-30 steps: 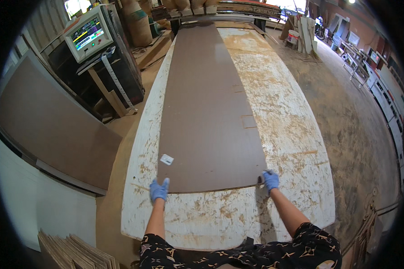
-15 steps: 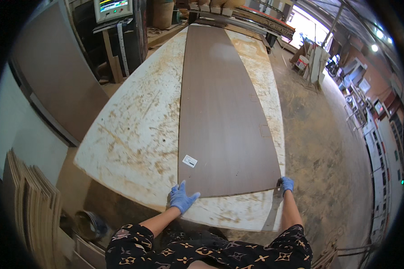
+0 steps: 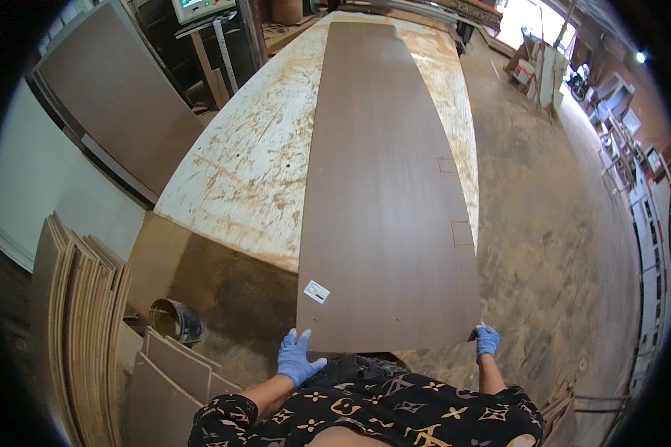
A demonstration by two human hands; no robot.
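A long brown wood-grain panel [image 3: 384, 223] with a white label [image 3: 316, 291] lies on a worn white table board [image 3: 238, 175]. Its near end juts out past the board's front edge towards me. At the near left corner is my left hand [image 3: 300, 359] in a blue glove. Its fingers are spread against the corner, and the thumb points right along the near edge. My right hand [image 3: 487, 340], also gloved in blue, has its fingers closed round the near right corner. Small outlined squares show near the panel's right edge.
Thin boards [image 3: 82, 305] stand stacked at the left, beside a bucket [image 3: 177, 322] on the floor. A large brown panel [image 3: 119, 82] leans farther back, near a control screen [image 3: 201, 7]. Dusty floor [image 3: 544, 223] runs along the right side.
The panel has slid towards me, and its near end now overhangs the board's front edge. Both hands have come back with its corners, and the view has shifted.
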